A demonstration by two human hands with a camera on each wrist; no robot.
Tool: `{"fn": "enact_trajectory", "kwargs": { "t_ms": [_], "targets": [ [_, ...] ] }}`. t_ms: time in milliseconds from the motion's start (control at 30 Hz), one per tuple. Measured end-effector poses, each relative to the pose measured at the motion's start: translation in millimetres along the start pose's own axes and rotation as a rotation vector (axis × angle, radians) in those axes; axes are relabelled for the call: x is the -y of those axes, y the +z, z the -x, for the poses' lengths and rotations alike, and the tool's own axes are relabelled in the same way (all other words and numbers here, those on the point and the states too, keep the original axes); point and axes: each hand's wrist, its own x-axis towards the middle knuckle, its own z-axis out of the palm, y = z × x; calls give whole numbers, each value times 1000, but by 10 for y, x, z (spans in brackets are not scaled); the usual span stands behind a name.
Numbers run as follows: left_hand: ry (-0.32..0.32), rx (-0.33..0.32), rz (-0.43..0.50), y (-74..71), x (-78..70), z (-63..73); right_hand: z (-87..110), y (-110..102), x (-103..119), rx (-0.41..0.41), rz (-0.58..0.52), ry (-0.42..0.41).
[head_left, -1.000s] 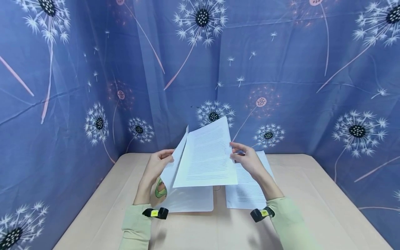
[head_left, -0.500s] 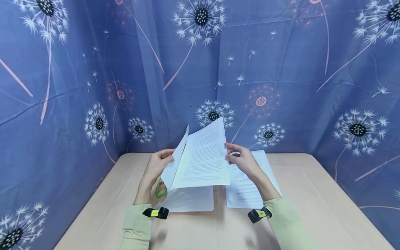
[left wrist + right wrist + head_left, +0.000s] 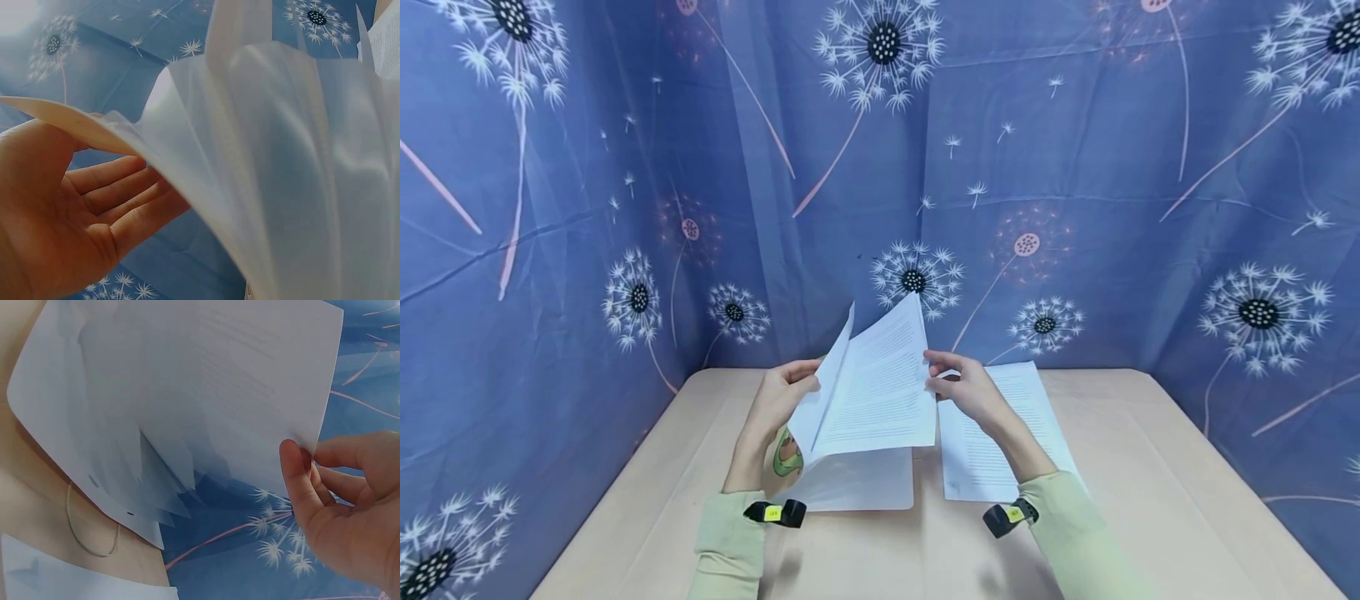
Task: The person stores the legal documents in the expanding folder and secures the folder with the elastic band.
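My left hand point(image 3: 772, 402) grips the raised cover of a white folder point(image 3: 865, 483), whose outer side shows a green and brown picture. Inside it, in the left wrist view, several translucent plastic pockets point(image 3: 275, 137) fan apart. My right hand point(image 3: 970, 392) pinches the right edge of a printed paper sheet point(image 3: 876, 387) between thumb and fingers. The sheet is tilted up over the folder, its left edge in against the lifted cover. In the right wrist view the thumb point(image 3: 300, 481) lies on the sheet's near face; the sheet's inner edge is hidden among the pockets.
More printed paper point(image 3: 992, 458) lies on the beige table point(image 3: 880, 550), right of the folder and partly under my right forearm. An elastic cord point(image 3: 94, 550) loops from the folder's edge. A blue dandelion-patterned curtain point(image 3: 880, 167) hangs behind and at the sides.
My right hand has moved left with the printed sheet, whose right edge now sits closer to the folder and lower. The left hand and cover have stayed nearly still.
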Motion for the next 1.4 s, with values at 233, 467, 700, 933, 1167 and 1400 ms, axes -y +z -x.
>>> {"fn": "enact_trajectory", "kwargs": {
  "t_ms": [233, 467, 700, 933, 1167, 1400],
  "targets": [
    [1, 5, -5, 14, -4, -8, -35, 109, -46, 3, -22, -14],
    [-5, 14, -12, 11, 5, -3, -81, 252, -53, 6, -40, -6],
    [13, 17, -12, 29, 19, -6, -137, 407, -82, -5, -54, 4],
    [16, 44, -25, 42, -92, 30, -167, 514, -125, -5, -78, -6],
    [12, 37, -48, 28, -337, 184, -196, 582, -133, 2, -111, -4],
    [24, 26, -34, 40, -124, 62, -209, 624, -111, 17, -77, -17]
  ]
}}
